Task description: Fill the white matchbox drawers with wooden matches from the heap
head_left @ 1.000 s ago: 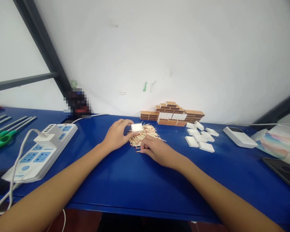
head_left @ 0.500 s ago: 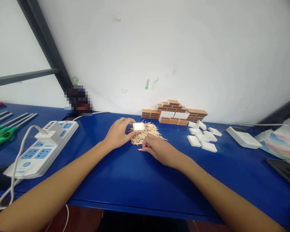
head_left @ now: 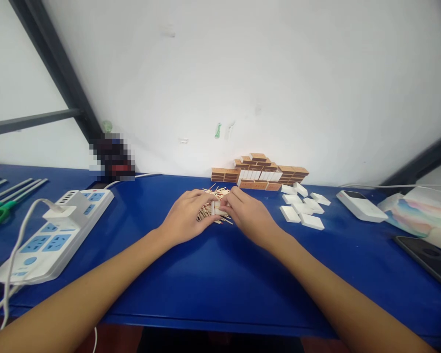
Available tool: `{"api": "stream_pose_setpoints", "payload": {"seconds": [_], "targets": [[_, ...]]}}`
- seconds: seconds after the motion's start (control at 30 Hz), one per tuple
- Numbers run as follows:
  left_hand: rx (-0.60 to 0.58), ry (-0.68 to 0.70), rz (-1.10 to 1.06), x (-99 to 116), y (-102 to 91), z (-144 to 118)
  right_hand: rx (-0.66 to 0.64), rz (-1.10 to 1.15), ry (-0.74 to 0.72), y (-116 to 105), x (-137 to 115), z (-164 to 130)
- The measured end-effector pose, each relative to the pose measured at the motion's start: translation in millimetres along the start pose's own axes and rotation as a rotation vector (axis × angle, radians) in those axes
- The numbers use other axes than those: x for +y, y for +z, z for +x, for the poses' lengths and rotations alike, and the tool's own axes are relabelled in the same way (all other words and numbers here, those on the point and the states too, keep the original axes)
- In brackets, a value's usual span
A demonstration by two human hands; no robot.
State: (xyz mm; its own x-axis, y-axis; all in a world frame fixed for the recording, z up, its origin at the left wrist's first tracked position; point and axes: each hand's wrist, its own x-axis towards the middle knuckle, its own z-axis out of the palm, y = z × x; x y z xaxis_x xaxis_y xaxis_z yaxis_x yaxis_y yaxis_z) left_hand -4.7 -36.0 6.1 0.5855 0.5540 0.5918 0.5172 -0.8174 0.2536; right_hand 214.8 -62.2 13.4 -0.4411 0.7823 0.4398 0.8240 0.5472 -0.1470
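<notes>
A white wall rose behind a blue table (head_left: 213, 274), with dark metal bars slanting across the upper left. At the middle of the table both hands met over a heap of matchsticks (head_left: 215, 208). The left hand (head_left: 186, 215) lay curled on the heap's left side, its fingers bent around a small white matchbox tray (head_left: 216, 208) of which only a sliver showed between the two hands. The right hand (head_left: 248, 215) pressed in from the other side, fingers partly closed and fingertips touching the same tray; whether it pinched matches as well could not be told. What the tray held was hidden by the fingers. Against the wall just behind the heap stood a stack of brown matchbox sleeves (head_left: 260, 171), some with white trays showing at their ends. To the right of the hands lay a loose group of white empty trays (head_left: 303, 206), near one another and well clear of the heap; their insides could not be seen from this angle. Farther right sat a white device (head_left: 360, 206), a pastel-printed packet (head_left: 422, 215) and a dark phone (head_left: 429, 260). On the left lay a white power strip (head_left: 55, 233) with a plug in it, and green-handled scissors (head_left: 0, 208) at the edge.
</notes>
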Motion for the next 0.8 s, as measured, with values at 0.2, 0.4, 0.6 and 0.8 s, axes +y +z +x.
{"api": "stream_pose_setpoints", "payload": {"seconds": [0.2,0.4,0.6,0.8], "targets": [[0.039,-0.025,-0.019,-6,1.6,0,-0.025,0.005,0.013,-7,-2,-1],[0.047,-0.03,-0.016,-5,2.0,0,-0.015,0.157,-0.021,-10,3,0],[0.094,-0.124,0.02,-20,-4.9,5,0.081,0.231,-0.002,-12,7,-1],[0.203,-0.316,-0.065,-41,-9.5,8,-0.197,0.221,0.006,-3,-1,-6]]}}
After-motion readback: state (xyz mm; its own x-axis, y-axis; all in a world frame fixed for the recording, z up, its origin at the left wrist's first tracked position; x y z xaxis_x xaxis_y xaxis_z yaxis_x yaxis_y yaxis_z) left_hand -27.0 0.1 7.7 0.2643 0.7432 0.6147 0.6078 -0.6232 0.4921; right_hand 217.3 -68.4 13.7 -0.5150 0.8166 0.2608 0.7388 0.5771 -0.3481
